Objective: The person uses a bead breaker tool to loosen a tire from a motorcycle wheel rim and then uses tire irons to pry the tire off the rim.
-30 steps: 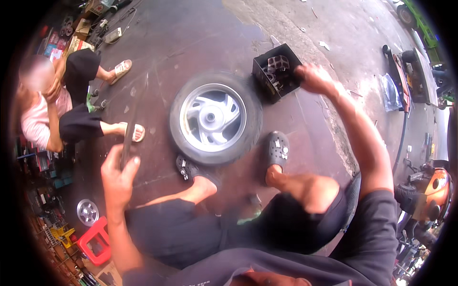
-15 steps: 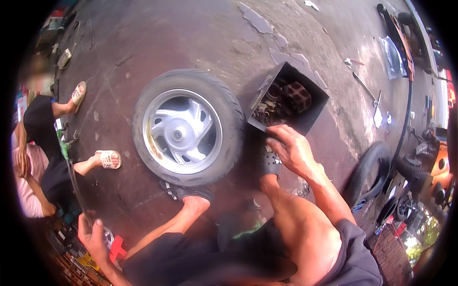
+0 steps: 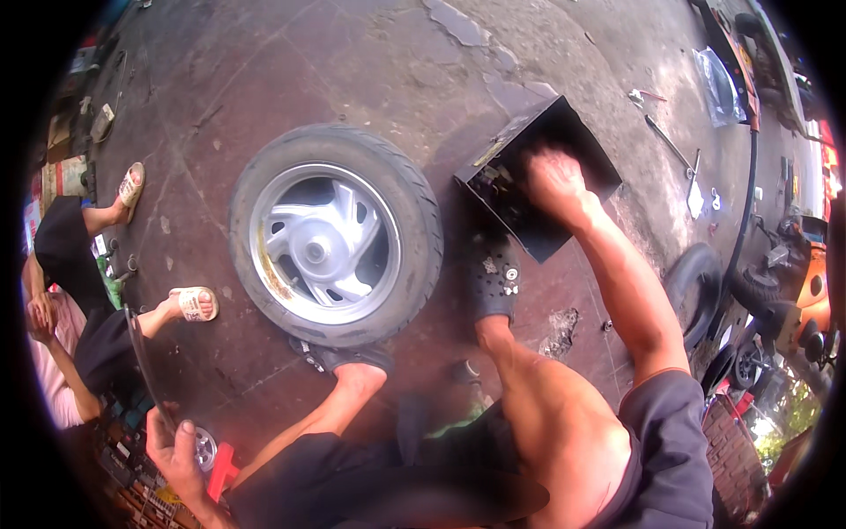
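Note:
My left hand (image 3: pixel 179 454) is closed around a long, thin metal bar, probably a tire lever (image 3: pixel 141 357), which points up at the far left. My right hand (image 3: pixel 557 181) reaches inside a black open-topped box (image 3: pixel 595 141) with dark parts at its bottom. Its fingers are blurred and partly hidden, so what they touch cannot be made out. Between my feet and left of the box lies a scooter wheel (image 3: pixel 330 234) with a silver spoked rim, its black tyre (image 3: pixel 412 198) around it. Rust-coloured marks show along the rim's left side.
A person (image 3: pixel 66 300) in sandals sits at the left. On the right floor lie a wrench-like tool (image 3: pixel 670 141), a clear plastic bag (image 3: pixel 718 88) and a loose tyre (image 3: pixel 696 286). An orange machine (image 3: pixel 811 295) stands at the far right. My clog (image 3: pixel 495 282) is beside the box.
My right hand has moved from the box's near edge down into it. The box has turned and tilted somewhat. My left hand keeps hold of the bar.

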Motion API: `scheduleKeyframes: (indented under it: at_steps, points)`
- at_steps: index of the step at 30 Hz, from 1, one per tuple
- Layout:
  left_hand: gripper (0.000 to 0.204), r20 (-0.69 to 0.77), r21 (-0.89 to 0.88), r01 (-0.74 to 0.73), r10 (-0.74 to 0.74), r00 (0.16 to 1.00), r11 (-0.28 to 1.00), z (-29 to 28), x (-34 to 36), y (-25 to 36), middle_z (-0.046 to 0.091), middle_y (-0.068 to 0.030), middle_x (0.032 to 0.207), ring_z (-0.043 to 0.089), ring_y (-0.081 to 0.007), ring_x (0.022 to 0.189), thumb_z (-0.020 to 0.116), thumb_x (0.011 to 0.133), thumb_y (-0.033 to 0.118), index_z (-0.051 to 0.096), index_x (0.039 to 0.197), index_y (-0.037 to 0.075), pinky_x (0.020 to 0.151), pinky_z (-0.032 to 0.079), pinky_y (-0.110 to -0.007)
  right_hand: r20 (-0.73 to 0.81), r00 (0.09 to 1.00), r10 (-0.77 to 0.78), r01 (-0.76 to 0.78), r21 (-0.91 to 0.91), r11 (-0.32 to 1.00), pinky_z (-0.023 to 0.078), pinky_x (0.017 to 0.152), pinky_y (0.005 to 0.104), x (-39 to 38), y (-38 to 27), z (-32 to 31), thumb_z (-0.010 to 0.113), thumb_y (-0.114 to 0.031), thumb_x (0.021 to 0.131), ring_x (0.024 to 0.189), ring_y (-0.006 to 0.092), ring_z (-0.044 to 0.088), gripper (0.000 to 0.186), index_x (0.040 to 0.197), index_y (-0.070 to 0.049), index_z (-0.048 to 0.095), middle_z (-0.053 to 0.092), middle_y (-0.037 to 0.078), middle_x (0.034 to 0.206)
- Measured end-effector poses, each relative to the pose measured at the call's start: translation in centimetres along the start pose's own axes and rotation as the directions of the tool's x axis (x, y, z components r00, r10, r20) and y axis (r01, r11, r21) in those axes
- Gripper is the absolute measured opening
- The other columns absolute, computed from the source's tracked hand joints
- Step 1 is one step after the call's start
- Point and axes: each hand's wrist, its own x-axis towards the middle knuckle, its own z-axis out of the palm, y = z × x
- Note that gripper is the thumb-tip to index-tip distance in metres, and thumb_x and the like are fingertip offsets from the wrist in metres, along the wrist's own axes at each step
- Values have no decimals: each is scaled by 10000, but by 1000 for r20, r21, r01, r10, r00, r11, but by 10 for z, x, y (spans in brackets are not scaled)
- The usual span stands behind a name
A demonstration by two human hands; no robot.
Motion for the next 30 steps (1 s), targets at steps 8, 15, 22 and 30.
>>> scheduleKeyframes:
  at_steps: [8,15,22,30]
  points:
    - [272,20,-17,19,-19,1000,1000,5,0,4,540,-5,957,475,-104,889,616,893,163,564,1088,-20,810,390,-253,221,970,-103,23,335,942,503,816,430,-23,7,-49,675,-189,727,884,328,616,245,910,-27,660,606,174,973]
    - [282,52,85,-9,4,999,996,6,4,7,549,-15,946,480,-114,883,613,897,177,564,1090,-22,809,393,-259,165,976,143,-191,962,192,421,699,250,-88,28,-144,652,-166,723,848,95,532,252,919,-10,623,550,6,881]
    - [291,64,76,-14,9,998,997,9,5,7,565,-28,954,499,-125,890,615,905,182,562,1106,-23,813,401,-266,25,978,206,-87,950,299,381,697,222,-94,46,-152,623,-216,729,816,84,495,282,931,-19,609,549,-12,858]
    - [287,63,54,17,-20,998,998,2,4,1,573,-20,964,503,-117,896,632,897,163,570,1113,-16,820,403,-260,251,967,-31,-165,720,674,483,793,327,-67,20,-117,686,-279,782,894,214,610,340,1015,-35,648,608,80,959]
